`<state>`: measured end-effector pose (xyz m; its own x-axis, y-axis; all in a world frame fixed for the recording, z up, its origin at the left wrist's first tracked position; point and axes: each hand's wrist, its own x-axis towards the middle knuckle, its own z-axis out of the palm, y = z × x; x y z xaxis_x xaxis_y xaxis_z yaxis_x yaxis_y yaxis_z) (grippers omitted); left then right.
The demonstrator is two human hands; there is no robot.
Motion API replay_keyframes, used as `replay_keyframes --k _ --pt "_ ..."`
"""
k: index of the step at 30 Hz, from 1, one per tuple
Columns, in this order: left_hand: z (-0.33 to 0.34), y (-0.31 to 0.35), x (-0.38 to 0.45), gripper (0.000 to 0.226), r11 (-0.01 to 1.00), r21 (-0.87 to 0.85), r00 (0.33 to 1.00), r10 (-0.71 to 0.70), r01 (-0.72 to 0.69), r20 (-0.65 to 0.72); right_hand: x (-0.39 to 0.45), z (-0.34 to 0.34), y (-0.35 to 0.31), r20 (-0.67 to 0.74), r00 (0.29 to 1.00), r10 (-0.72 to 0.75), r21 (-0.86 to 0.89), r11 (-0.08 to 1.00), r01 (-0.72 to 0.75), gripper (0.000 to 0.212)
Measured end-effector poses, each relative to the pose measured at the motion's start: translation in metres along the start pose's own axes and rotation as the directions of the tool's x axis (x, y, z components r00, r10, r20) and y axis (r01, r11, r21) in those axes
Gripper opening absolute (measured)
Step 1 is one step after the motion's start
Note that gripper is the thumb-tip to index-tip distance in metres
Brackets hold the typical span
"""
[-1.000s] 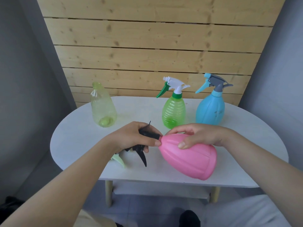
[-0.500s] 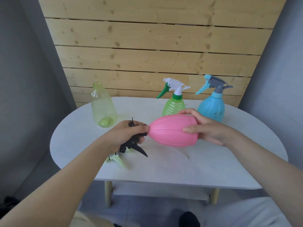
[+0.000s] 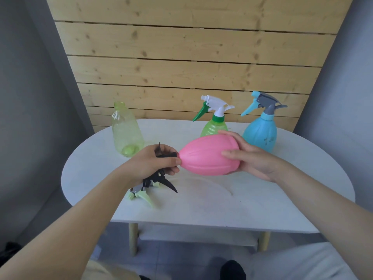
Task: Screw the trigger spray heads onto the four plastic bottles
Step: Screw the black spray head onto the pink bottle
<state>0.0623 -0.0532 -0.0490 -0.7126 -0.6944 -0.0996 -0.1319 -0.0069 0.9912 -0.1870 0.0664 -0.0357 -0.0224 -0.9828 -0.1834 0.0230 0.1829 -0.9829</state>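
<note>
Two bottles capped; the left hand [image 3: 153, 164] grips the black spray head [image 3: 161, 156] at the pink bottle [image 3: 210, 156] held by the right hand [image 3: 252, 158], while the clear bottle [image 3: 126, 130] waits.

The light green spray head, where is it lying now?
In the head view the light green spray head lies on the white table near its front left edge, just below the left hand and the black spray head.

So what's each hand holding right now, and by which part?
The right hand holds the pink bottle sideways by its wide base end. The left hand grips the black spray head at the bottle's neck.
</note>
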Motion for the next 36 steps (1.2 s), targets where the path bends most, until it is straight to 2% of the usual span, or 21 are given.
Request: replay_keyframes --k 2,4,6,8,13,17,21,25,28,31,33,36 --pt "-0.002 0.0 -0.002 0.017 0.999 -0.032 1.0 -0.021 0.021 0.012 -0.002 -0.002 -0.003 0.038 0.998 -0.051 -0.033 0.998 0.052 0.068" --pt "-0.002 0.001 -0.004 0.021 0.999 -0.05 1.0 -0.017 0.019 0.025 -0.002 -0.004 -0.004 0.047 0.997 -0.068 -0.046 0.997 0.07 0.055" --pt "-0.003 0.004 -0.007 0.02 0.997 -0.071 1.0 0.02 -0.018 0.023 -0.001 -0.004 -0.003 0.037 0.997 -0.061 -0.017 0.998 0.062 0.042" --pt "-0.004 0.007 -0.009 0.02 0.996 -0.069 0.998 0.061 -0.06 0.013 0.0 -0.003 -0.001 0.035 0.999 -0.029 0.001 1.0 0.029 0.038" --pt "-0.001 0.009 -0.017 0.029 0.997 0.02 0.994 0.076 -0.078 0.084 0.0 0.001 -0.001 0.002 0.997 0.075 -0.153 0.985 -0.074 0.063" --pt "0.006 0.007 -0.017 0.026 0.996 0.053 0.994 0.072 -0.076 0.082 0.0 0.003 0.001 -0.01 0.986 0.165 -0.208 0.964 -0.164 0.079" --pt "0.004 0.007 -0.012 0.02 0.996 0.049 0.997 0.077 -0.077 -0.004 0.0 0.006 0.003 -0.039 0.996 0.078 -0.16 0.984 -0.083 0.072" --pt "-0.002 0.006 -0.01 0.016 0.998 0.011 0.998 0.061 -0.062 0.019 -0.004 -0.002 -0.001 0.053 0.998 -0.038 -0.174 0.984 0.046 0.076" --pt "-0.004 0.004 -0.012 0.026 0.998 0.026 0.998 0.049 -0.051 0.047 -0.004 -0.003 -0.001 0.022 1.0 -0.009 -0.21 0.978 0.014 0.065" --pt "-0.003 0.002 -0.013 0.029 0.998 0.044 0.995 0.029 -0.033 0.091 -0.005 0.005 -0.001 -0.005 0.996 0.085 -0.326 0.942 -0.082 0.069" --pt "-0.004 0.002 -0.013 0.028 0.999 0.042 0.996 0.021 -0.025 0.088 -0.004 0.008 0.001 0.01 0.995 0.096 -0.295 0.951 -0.089 0.073" --pt "-0.005 0.003 -0.011 0.024 1.0 0.005 0.998 0.031 -0.031 0.058 -0.006 0.007 0.001 0.019 1.0 0.012 -0.182 0.983 -0.008 0.073"
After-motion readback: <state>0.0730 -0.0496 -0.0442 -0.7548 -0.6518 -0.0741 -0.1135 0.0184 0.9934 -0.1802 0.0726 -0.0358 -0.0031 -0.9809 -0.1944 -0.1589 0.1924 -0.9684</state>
